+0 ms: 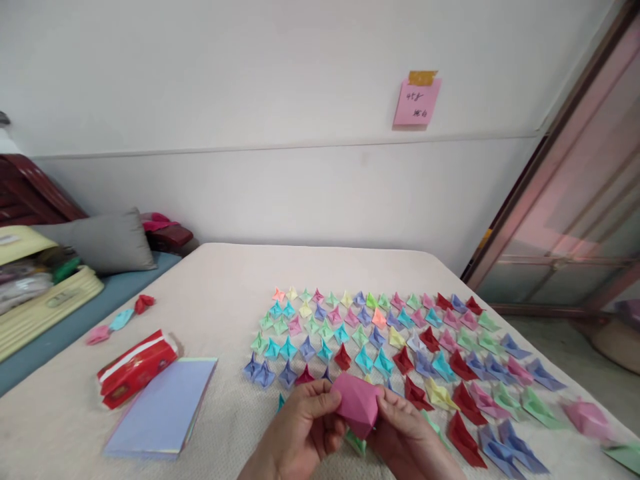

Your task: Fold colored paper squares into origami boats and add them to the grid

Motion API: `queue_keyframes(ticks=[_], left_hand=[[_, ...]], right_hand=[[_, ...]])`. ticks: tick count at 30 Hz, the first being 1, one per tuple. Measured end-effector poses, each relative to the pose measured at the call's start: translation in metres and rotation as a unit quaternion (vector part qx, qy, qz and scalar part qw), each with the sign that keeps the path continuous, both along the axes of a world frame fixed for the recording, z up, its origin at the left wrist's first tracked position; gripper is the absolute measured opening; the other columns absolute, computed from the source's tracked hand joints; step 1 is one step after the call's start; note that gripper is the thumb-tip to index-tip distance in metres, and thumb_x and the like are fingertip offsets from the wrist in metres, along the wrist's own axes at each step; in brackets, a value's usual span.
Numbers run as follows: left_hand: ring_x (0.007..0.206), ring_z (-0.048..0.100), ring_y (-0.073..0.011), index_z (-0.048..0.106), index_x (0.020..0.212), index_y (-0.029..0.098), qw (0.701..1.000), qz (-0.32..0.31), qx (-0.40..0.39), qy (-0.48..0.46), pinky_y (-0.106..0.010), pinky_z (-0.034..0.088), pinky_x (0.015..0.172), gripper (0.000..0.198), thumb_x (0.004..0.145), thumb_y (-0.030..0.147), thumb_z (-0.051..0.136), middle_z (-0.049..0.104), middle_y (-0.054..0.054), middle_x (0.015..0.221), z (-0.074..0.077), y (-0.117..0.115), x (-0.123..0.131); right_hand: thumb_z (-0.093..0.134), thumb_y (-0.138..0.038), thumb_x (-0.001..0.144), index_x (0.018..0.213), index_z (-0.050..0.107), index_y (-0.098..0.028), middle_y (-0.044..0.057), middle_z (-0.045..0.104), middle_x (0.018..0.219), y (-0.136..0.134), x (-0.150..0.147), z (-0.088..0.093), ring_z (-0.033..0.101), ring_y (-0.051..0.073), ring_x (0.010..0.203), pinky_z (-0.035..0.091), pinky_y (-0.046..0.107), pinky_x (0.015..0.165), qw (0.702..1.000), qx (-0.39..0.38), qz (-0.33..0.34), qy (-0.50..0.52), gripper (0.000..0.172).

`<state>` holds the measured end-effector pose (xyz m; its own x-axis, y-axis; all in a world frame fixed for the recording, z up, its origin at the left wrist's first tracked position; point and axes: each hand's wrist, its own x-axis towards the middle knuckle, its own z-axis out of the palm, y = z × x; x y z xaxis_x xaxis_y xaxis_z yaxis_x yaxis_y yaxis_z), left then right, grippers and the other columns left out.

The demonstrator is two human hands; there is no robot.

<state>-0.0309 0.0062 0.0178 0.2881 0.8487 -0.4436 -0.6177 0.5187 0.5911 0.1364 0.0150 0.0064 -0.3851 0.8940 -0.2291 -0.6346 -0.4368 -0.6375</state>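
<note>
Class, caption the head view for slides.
Left hand and right hand hold folded pink paper near rows of paper shapes.

Pink folded-paper piece (356, 403): far side hidden. Left hand (307, 425): wrist cut by bottom edge. Right hand (400, 427): most fingers hidden behind same piece, forearm cut by bottom edge. Small green folded-paper boat (357, 444) between hands: largely covered. Pale green folded paper (626, 455): cut by right edge. Bulky pink folded paper (588, 419) beside it: blurred. Cream plastic case (65, 297): cut by left edge, jumbled contents (31, 277) too unclear to name. Red plastic packet (135, 372): printing too small to read. Dark red wooden frame (43, 190): cut by left edge.
</note>
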Motion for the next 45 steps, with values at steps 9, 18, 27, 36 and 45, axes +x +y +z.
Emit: queue_keyframes(ticks=[9,18,27,36,45], left_hand=[[0.057,0.054,-0.008,0.063,0.072,0.013,0.997,0.006,0.073,0.004,-0.019,0.044,0.055,0.023,0.07,0.025,0.082,0.061,0.0,0.068,0.008,-0.004,0.001],[0.075,0.057,-0.0166,0.053,0.059,0.016,0.931,0.051,0.262,0.25,-0.024,0.043,0.058,0.03,0.068,0.029,0.078,0.061,-0.011,0.108,0.005,0.002,0.002],[0.063,0.057,-0.0143,0.061,0.098,0.021,0.966,0.087,0.162,0.181,-0.021,0.041,0.051,0.045,0.057,0.022,0.08,0.065,-0.001,0.083,-0.003,0.003,0.013],[0.05,0.04,-0.0094,0.069,0.073,0.012,0.934,0.031,0.24,0.262,-0.021,0.03,0.048,0.025,0.063,0.032,0.079,0.048,0.004,0.054,-0.01,0.002,0.015],[0.077,0.061,-0.0206,0.066,0.108,0.02,0.91,0.099,0.308,0.259,-0.027,0.048,0.067,0.038,0.077,0.04,0.073,0.068,-0.006,0.086,-0.001,-0.007,0.014]], right_hand=[[0.089,-0.032,0.064,0.064,0.076,-0.016,0.004,0.069,0.077,0.005,0.022,0.011,0.059,0.016,0.072,0.043,0.026,0.07,0.99,0.092,0.026,-0.101,0.02],[0.088,-0.027,0.058,0.054,0.061,-0.017,0.007,0.068,0.095,0.003,0.012,0.013,0.061,0.019,0.077,0.047,0.026,0.064,0.974,0.107,-0.088,-0.181,0.029],[0.088,-0.026,0.059,0.091,0.068,-0.022,0.003,0.072,0.083,0.0,0.003,0.005,0.067,0.021,0.077,0.051,0.03,0.067,0.952,0.133,-0.172,-0.215,0.039],[0.084,-0.036,0.064,0.103,0.065,-0.023,0.0,0.067,0.07,-0.002,0.005,0.003,0.061,0.019,0.063,0.045,0.029,0.057,0.942,0.161,-0.146,-0.257,0.045],[0.085,-0.034,0.066,0.1,0.072,-0.027,0.002,0.071,0.08,-0.002,0.008,0.002,0.061,0.017,0.069,0.046,0.027,0.061,0.937,0.203,-0.165,-0.231,0.037]])
